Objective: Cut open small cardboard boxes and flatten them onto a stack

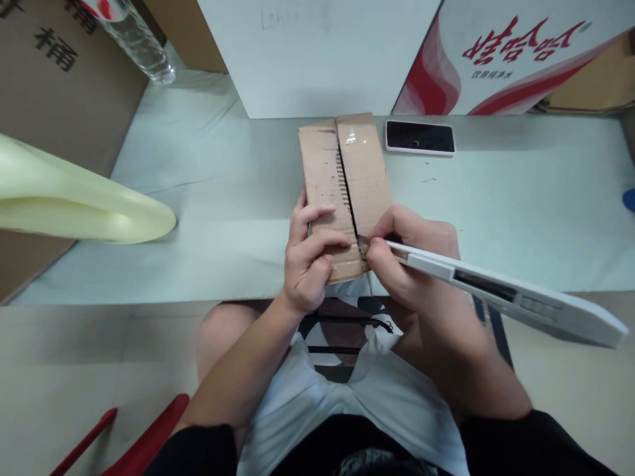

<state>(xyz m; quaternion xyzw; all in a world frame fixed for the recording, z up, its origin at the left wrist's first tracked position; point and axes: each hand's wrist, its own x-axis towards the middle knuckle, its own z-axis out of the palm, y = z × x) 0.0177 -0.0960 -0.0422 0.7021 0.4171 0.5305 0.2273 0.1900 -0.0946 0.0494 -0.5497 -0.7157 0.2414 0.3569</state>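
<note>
A small brown cardboard box lies at the near edge of the table, with a dark slit running lengthwise between its flaps and shiny clear tape on its far end. My left hand grips the box's left side, fingers resting on top and thumb at the near end. In my right hand is a white utility knife, its handle pointing out to the right. Its blade tip meets the near end of the slit. The right fingers pinch the knife close to the blade.
A phone lies right of the box. Behind stand a white carton and a red-and-white carton. To the left are a water bottle, a large brown carton and a pale yellow rounded object.
</note>
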